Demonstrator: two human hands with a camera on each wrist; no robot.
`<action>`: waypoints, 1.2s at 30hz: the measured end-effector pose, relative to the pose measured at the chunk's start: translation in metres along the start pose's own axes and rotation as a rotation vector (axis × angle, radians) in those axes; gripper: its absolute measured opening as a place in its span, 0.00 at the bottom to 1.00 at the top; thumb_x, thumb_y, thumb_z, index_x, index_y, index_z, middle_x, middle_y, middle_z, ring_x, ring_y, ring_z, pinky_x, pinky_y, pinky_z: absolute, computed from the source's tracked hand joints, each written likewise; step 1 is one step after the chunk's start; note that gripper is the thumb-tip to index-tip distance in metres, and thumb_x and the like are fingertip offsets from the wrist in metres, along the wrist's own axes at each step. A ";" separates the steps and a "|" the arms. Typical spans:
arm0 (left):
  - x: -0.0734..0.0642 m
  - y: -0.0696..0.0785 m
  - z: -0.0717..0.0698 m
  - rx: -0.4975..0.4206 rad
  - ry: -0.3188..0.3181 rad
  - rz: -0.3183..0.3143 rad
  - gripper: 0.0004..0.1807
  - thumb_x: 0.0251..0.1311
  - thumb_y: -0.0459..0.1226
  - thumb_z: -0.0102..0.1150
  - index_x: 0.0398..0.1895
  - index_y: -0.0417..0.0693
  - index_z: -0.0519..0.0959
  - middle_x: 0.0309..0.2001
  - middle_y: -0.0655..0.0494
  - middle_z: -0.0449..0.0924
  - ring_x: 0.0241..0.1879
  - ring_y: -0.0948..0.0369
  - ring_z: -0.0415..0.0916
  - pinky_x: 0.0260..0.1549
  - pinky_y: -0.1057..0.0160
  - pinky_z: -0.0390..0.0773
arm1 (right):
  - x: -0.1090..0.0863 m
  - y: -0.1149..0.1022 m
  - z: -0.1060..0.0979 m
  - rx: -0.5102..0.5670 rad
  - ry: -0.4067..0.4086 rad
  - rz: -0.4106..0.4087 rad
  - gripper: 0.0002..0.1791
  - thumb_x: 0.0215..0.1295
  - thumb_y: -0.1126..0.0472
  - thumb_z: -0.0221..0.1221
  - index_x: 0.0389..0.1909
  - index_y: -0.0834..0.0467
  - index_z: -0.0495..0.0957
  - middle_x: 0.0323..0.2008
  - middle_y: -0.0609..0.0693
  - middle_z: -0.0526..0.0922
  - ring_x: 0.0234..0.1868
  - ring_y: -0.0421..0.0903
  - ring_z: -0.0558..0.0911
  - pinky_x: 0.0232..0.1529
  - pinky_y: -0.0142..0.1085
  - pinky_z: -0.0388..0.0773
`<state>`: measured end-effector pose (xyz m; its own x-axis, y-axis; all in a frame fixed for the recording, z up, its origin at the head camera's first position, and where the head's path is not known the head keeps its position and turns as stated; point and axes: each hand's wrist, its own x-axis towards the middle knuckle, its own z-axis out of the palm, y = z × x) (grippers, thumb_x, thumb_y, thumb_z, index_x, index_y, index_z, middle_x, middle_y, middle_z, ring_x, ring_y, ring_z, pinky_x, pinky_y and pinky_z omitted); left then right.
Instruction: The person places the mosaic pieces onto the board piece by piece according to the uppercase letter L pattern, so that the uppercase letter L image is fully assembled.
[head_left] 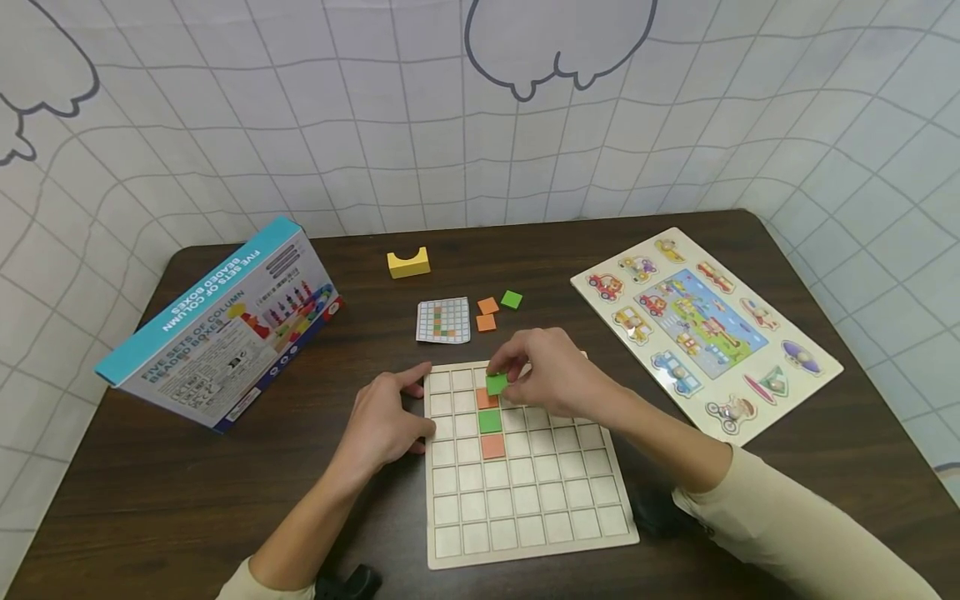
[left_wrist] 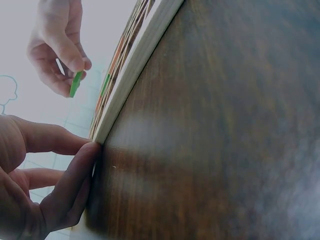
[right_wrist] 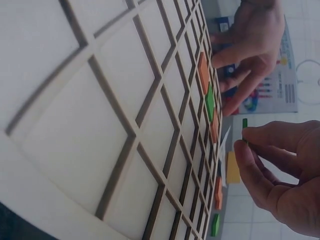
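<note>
A pale wooden grid board (head_left: 555, 533) lies on the dark table. Between thumb and fingers, my right hand (head_left: 551, 375) pinches a green square tile (head_left: 496, 384) over the top rows; the right wrist view shows this tile (right_wrist: 245, 125) edge-on, above the grid. Below it, in one column, sit an orange tile (head_left: 487, 399), a green tile (head_left: 491, 421) and another orange tile (head_left: 492, 447). My left hand (head_left: 382, 421) rests at the board's left edge, fingers spread along it. In the left wrist view, fingertips (left_wrist: 90, 147) of that hand touch the board's side.
Behind the board lie a small pattern card (head_left: 442, 321), two loose orange tiles (head_left: 487, 322), a loose green tile (head_left: 512, 299) and a yellow arched block (head_left: 408, 264). A blue-topped box (head_left: 247, 325) stands left. A picture puzzle board (head_left: 705, 333) lies right. A grid-patterned curtain (head_left: 420, 125) closes the back.
</note>
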<state>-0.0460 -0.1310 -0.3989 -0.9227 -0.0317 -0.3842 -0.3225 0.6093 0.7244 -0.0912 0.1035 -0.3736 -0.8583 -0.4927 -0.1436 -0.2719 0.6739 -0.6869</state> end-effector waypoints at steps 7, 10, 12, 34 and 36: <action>0.000 0.000 0.000 -0.001 -0.004 0.001 0.48 0.46 0.22 0.72 0.75 0.54 0.72 0.52 0.46 0.73 0.17 0.57 0.79 0.19 0.63 0.85 | -0.006 -0.003 0.003 0.022 -0.019 0.012 0.13 0.56 0.67 0.73 0.41 0.52 0.90 0.37 0.43 0.86 0.38 0.40 0.81 0.38 0.31 0.84; 0.000 0.000 0.000 -0.003 -0.006 0.005 0.48 0.46 0.22 0.72 0.75 0.54 0.72 0.52 0.45 0.73 0.17 0.57 0.79 0.18 0.63 0.85 | -0.008 -0.003 0.004 0.026 -0.025 0.013 0.12 0.56 0.68 0.73 0.41 0.52 0.90 0.36 0.44 0.86 0.37 0.41 0.81 0.38 0.32 0.83; 0.000 0.000 0.000 -0.004 -0.006 0.008 0.48 0.46 0.22 0.73 0.75 0.53 0.72 0.52 0.45 0.73 0.17 0.57 0.78 0.18 0.63 0.85 | -0.010 -0.003 0.005 0.026 -0.025 0.011 0.12 0.56 0.68 0.72 0.41 0.53 0.90 0.36 0.45 0.86 0.37 0.41 0.81 0.38 0.32 0.83; 0.000 -0.001 -0.001 -0.010 -0.006 0.025 0.48 0.46 0.22 0.72 0.75 0.53 0.72 0.52 0.45 0.74 0.16 0.58 0.78 0.18 0.62 0.86 | -0.029 -0.006 0.018 0.044 -0.046 -0.042 0.11 0.55 0.67 0.73 0.39 0.52 0.90 0.34 0.41 0.85 0.34 0.38 0.81 0.34 0.30 0.83; 0.000 -0.001 -0.001 -0.009 -0.005 0.025 0.48 0.46 0.21 0.72 0.75 0.53 0.72 0.52 0.45 0.74 0.15 0.58 0.78 0.18 0.62 0.86 | -0.031 -0.006 0.019 0.044 -0.049 -0.044 0.12 0.54 0.68 0.73 0.39 0.52 0.89 0.33 0.41 0.85 0.34 0.37 0.80 0.34 0.29 0.82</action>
<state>-0.0458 -0.1321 -0.3994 -0.9293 -0.0128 -0.3691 -0.3019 0.6023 0.7390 -0.0544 0.1046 -0.3785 -0.8234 -0.5483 -0.1464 -0.2884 0.6264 -0.7242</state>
